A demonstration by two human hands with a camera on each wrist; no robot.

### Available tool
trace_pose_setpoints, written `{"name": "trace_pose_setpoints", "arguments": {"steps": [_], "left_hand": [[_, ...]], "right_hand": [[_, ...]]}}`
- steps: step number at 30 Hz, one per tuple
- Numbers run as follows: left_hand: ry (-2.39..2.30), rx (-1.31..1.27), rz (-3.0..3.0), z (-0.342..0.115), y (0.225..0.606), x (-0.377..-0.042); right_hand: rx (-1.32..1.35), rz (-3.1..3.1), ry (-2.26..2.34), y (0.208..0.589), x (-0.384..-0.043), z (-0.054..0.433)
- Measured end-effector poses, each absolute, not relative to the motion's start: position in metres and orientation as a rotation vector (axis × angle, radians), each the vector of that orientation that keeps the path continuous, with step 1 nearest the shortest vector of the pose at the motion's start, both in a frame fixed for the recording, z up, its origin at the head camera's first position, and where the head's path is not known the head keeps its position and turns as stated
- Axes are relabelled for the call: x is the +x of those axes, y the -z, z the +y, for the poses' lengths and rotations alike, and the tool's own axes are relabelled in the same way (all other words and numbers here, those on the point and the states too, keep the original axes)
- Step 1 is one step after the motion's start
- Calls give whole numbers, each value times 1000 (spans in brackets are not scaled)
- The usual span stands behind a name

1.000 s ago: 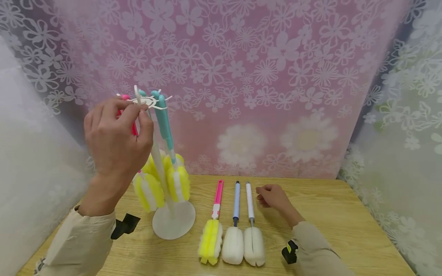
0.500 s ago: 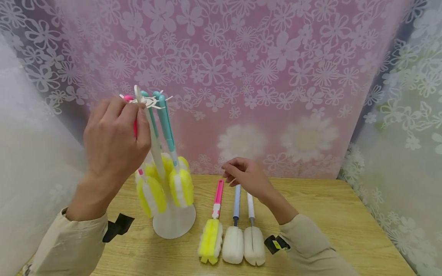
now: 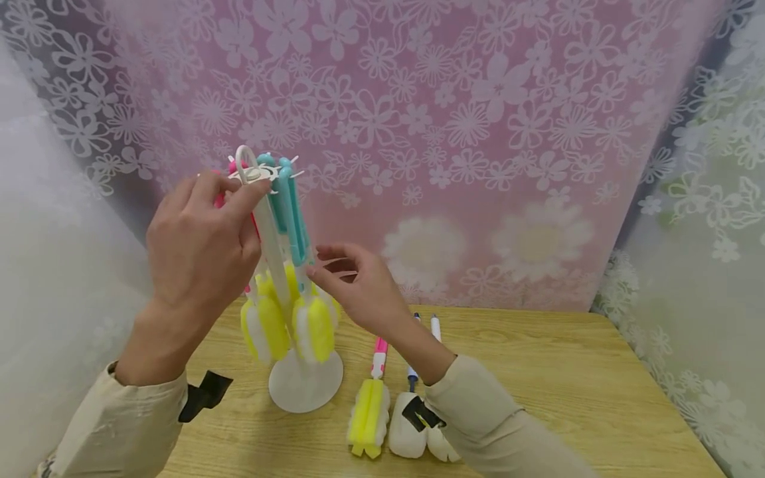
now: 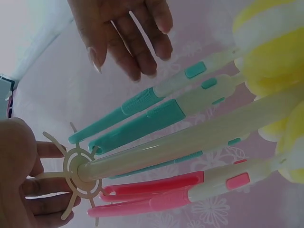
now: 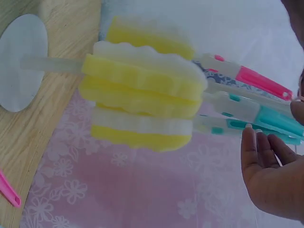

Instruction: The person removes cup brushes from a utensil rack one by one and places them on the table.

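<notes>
My left hand (image 3: 203, 239) grips the hooked ring (image 4: 68, 173) at the top of a white stand (image 3: 305, 388). Its fingers reach in among the hooks. From the ring hang several sponge bottle brushes with yellow-and-white heads (image 3: 315, 328). Some have turquoise handles (image 4: 142, 128), others pink handles (image 4: 166, 183). My right hand (image 3: 364, 292) is raised at the stand's right side, fingers loosely bent and apart. Its fingertips are right by the nearest turquoise-handled brush. The left wrist view shows this hand with nothing in its fingers.
On the wooden table (image 3: 538, 372) right of the stand lie a pink-handled brush (image 3: 368, 418) and two white-sponge brushes (image 3: 404, 431), partly hidden under my right forearm. A flowered pink curtain (image 3: 454, 133) hangs close behind the table.
My right hand has travelled left and up from the table's right side to the hanging brushes. My left hand stays at the stand's top, and the hanging brushes have shifted slightly.
</notes>
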State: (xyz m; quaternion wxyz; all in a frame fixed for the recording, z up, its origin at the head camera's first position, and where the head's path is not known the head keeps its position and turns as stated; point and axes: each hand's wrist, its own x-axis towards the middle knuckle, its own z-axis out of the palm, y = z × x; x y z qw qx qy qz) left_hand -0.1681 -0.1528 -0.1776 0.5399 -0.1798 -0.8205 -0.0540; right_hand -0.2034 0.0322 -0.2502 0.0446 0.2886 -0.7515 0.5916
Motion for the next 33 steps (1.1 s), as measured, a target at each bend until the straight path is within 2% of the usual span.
{"name": "trace_pose_setpoints", "arguments": {"steps": [15, 33], "left_hand": [[242, -309, -1869, -137, 182, -169], [177, -247, -1847, -134, 180, -173]], "right_hand": [[753, -2220, -1800, 247, -215, -2], [828, -2122, -1773, 248, -220, 9]]}}
